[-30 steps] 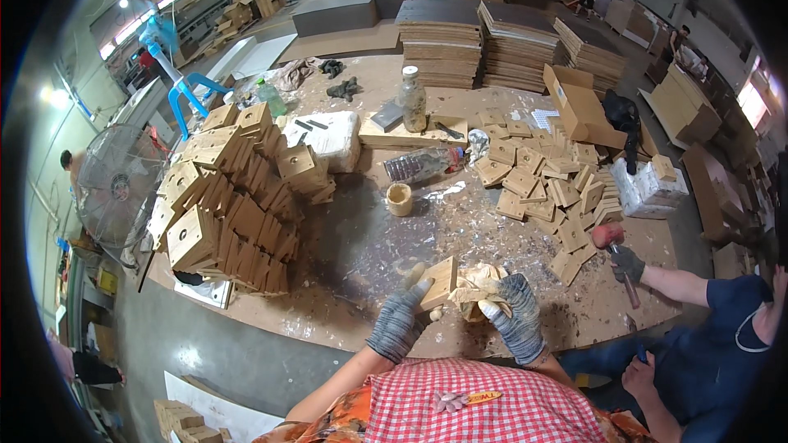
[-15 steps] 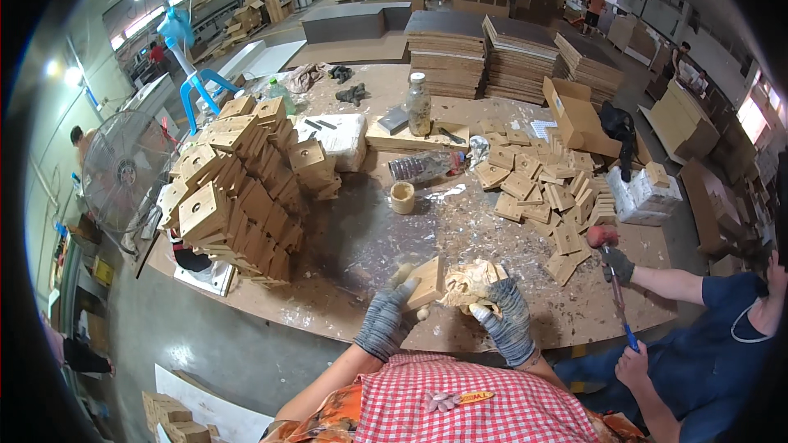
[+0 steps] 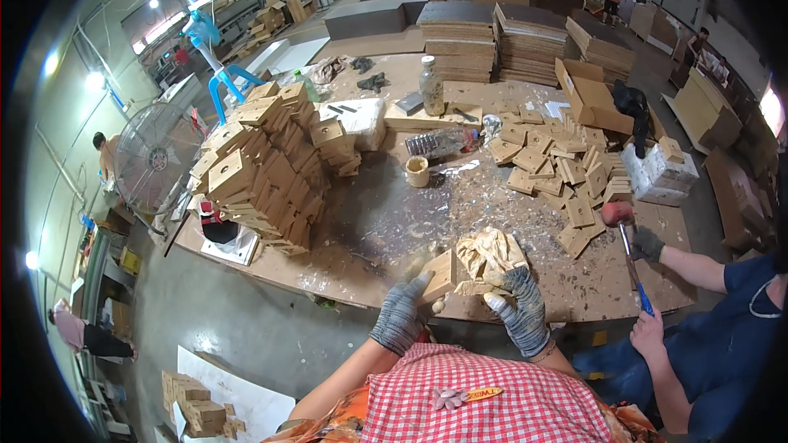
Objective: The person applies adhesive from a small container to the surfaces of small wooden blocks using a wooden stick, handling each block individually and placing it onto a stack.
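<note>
My left hand [image 3: 400, 312], in a grey knitted glove, is closed around a small wooden block [image 3: 441, 272] tilted above the table's near edge. In my right hand [image 3: 525, 312], gloved alike, is a crumpled cream rag [image 3: 491, 251], pinched at its near edge and spread out just right of the block. A tall stack of similar drilled wooden blocks [image 3: 267, 164] stands at the left of the table. On the right lies a loose heap of blocks [image 3: 546, 160]. Between them sits a small round pot [image 3: 417, 171] with a crusted rim.
Right of me, a co-worker holds a red-headed mallet [image 3: 617, 213] with a blue handle, near the heap. A plastic bottle [image 3: 439, 143], a glass jar [image 3: 431, 86], a cardboard box [image 3: 587, 102] and a wrapped white package [image 3: 661, 176] are on the table [image 3: 369, 254]. A fan [image 3: 156, 156] stands left.
My view has shifted, so the scene sits further right. The rag has opened out and risen beside the block. My left hand keeps its grip on the block.
</note>
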A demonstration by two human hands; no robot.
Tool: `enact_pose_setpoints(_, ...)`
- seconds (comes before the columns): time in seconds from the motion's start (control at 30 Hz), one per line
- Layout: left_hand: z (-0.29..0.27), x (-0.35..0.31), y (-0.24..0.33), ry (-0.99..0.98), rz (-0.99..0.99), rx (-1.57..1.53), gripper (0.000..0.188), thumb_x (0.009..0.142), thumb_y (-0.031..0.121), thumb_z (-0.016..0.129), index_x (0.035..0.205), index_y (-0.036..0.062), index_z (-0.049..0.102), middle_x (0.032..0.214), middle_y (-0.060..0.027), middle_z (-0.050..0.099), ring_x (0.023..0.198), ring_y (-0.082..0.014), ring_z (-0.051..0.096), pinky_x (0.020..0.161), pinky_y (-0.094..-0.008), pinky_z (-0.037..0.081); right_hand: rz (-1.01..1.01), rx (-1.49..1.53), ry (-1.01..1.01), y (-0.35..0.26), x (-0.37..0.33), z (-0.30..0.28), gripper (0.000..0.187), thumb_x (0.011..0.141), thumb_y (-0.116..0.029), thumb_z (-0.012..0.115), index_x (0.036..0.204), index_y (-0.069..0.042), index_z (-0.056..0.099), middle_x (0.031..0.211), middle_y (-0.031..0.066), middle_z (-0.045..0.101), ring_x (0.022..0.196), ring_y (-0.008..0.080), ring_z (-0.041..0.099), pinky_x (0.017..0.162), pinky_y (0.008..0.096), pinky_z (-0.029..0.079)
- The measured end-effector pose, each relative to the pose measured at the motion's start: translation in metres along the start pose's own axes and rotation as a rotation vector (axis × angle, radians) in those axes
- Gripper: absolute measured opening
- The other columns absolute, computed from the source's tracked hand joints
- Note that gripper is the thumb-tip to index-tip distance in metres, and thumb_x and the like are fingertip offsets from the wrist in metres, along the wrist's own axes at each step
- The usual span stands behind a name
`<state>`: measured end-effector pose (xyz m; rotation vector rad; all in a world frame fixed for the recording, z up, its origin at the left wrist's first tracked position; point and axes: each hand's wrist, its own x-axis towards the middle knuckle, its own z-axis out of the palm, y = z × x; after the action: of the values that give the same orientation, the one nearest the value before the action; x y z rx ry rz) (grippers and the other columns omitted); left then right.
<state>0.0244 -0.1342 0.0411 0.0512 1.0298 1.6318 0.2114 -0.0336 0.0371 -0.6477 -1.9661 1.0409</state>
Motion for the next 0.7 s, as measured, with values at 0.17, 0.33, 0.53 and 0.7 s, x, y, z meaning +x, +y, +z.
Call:
enact_pose_setpoints(0.17,0.009,-0.013,0.0,-0.013,0.005,0.029,0.055,0.092,0.021,0.06,0.139,0.0106,0.033,0.119,-0.0081,0.052,0.094,-0.0177,0.06,0.066,-0.0283,0.056,-0.069,-0.004,-0.009,-0.01,0.0,-0.004,0.025,0.082,-0.011,0.068,0.105,-0.002,0.063,0.103,0.01,0.064,0.098,0.0235,0.059,0.09,0.0346,0.044)
enact_pose_setpoints(0.33,0.016,-0.019,0.008,0.014,0.035,0.044,0.05,0.092,0.019,0.059,0.136,0.0098,0.039,0.114,-0.0094,0.053,0.088,-0.0181,0.058,0.061,-0.028,0.055,-0.029,0.074,0.079,-0.014,-0.004,-0.006,0.026,0.081,-0.011,0.07,0.104,-0.002,0.064,0.101,0.0101,0.063,0.098,0.0232,0.059,0.09,0.0341,0.045)
enact_pose_setpoints(0.53,0.0,-0.009,0.025,-0.05,0.002,0.048,0.056,0.091,0.017,0.06,0.14,0.0106,0.034,0.122,-0.0106,0.048,0.097,-0.0194,0.056,0.07,-0.0286,0.054,0.016,0.02,0.03,-0.025,0.006,0.006,0.025,0.08,-0.011,0.07,0.103,-0.002,0.065,0.099,0.0085,0.063,0.097,0.0217,0.059,0.09,0.0331,0.045)
enact_pose_setpoints(0.7,-0.016,0.008,0.048,-0.186,0.626,0.441,0.089,0.086,0.007,0.062,0.15,0.012,0.001,0.156,-0.0081,0.001,0.139,-0.018,0.015,0.112,-0.0306,0.018,0.128,0.114,0.013,-0.028,0.027,0.022,0.024,0.079,-0.01,0.069,0.102,-0.002,0.065,0.096,0.0074,0.064,0.091,0.0196,0.06,0.085,0.0315,0.046)
